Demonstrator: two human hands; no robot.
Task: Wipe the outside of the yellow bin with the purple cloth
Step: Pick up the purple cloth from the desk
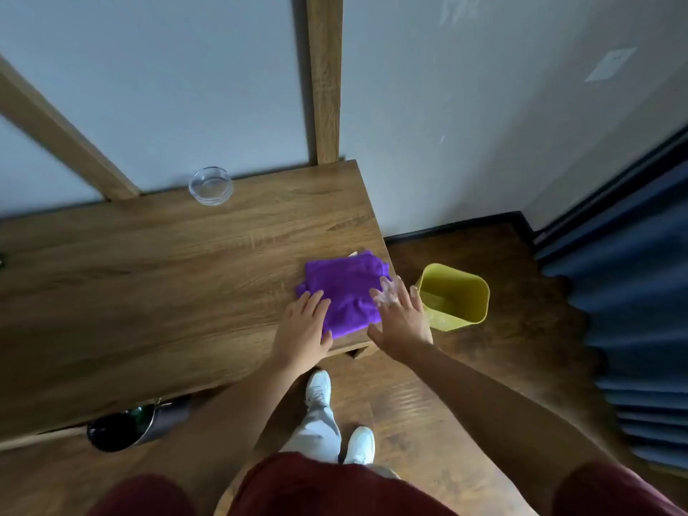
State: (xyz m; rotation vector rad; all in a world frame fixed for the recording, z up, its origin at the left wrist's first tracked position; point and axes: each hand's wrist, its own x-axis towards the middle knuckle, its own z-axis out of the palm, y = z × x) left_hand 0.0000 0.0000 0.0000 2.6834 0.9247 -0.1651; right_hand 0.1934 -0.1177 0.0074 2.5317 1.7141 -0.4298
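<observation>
A folded purple cloth point(346, 288) lies on the right front corner of a wooden table point(167, 277). My left hand point(303, 329) rests flat on the cloth's left front edge, fingers apart. My right hand point(400, 318) is spread at the cloth's right edge; its fingertips are blurred, so I cannot tell whether they touch the cloth. A yellow bin point(456, 297) stands on the floor just right of the table corner, open side up, with nothing visible inside.
A clear glass dish point(210, 185) sits at the table's back edge. A dark metal bin point(137, 426) stands under the table at lower left. Blue curtains point(633, 310) hang on the right. My feet in white shoes point(338, 415) stand on the wooden floor.
</observation>
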